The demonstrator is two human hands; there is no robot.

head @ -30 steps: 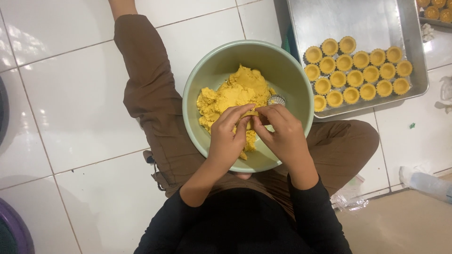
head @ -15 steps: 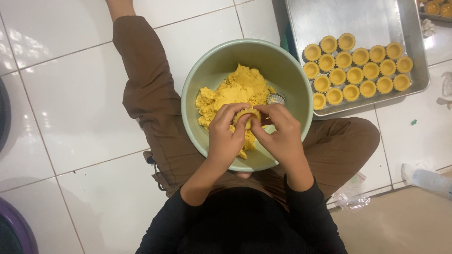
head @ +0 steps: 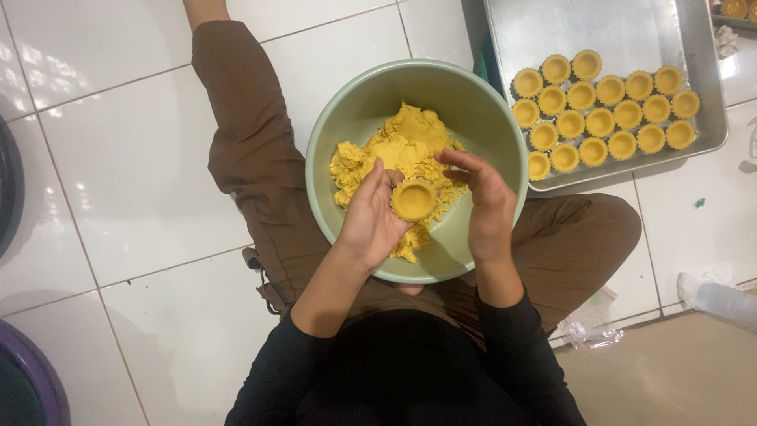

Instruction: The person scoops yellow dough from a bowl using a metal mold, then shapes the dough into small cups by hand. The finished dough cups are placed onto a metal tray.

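Dough cup (head: 413,199) sits mouth-up in your left hand (head: 372,217), clamped by its grip; your right hand (head: 481,201), grip apart, hovers just beside it.

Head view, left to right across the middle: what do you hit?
Dark tub edge → white floor tiles → brown trouser leg → left hand → yellow tart shell → right hand → metal tray of finished tart shells.
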